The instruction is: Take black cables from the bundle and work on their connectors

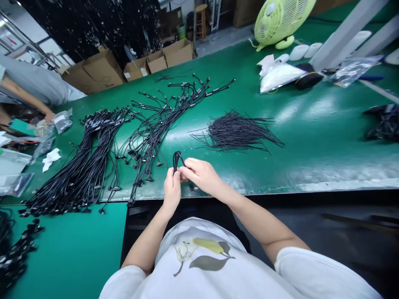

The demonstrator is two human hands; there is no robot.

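Observation:
A black cable [176, 159] is folded into a small looped bundle near the table's front edge. My left hand [172, 187] is closed round the lower part of this bundle. Against its right side, my right hand [199, 173] pinches with thumb and fingers, touching the cable. Loose black cables with connectors [158, 124] spread out just beyond and left of my hands. Further left lies a thick pile of similar cables [84, 166]. To the right, beyond my right hand, is a heap of thin black ties [240, 131].
The green table [311, 145] carries a light green fan [280, 20], a white plastic bag [279, 77] and grey posts at the back right. Cardboard boxes [102, 70] stand past the far edge. At the left, another person's hand [49, 116] touches small plastic bags.

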